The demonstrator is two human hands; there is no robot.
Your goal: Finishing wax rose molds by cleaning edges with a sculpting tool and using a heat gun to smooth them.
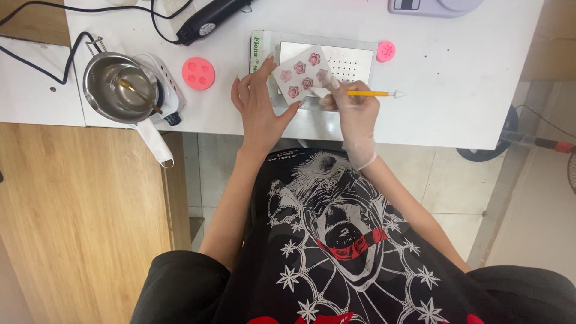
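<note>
White counter (pixel 456 90), and on it a white card (pixel 302 75) dotted with dusky pink flowers. Yellow tool (pixel 369 93), white-tipped. Round coral-pink mould (pixel 198 73), a smaller pink one (pixel 386 51), a shiny silver pot (pixel 114 87), black cables (pixel 36 60), and a clear glove on the right hand (pixel 355 114).

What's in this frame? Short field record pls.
left hand: bare, steadies card's left edge
right hand: gloved, holds yellow tool and touches card's lower right corner
card: white, tilted, six pink flower pieces on it
under card: perforated tray
left of hands: round pink mould, steel pot with spoon
table: white
</note>
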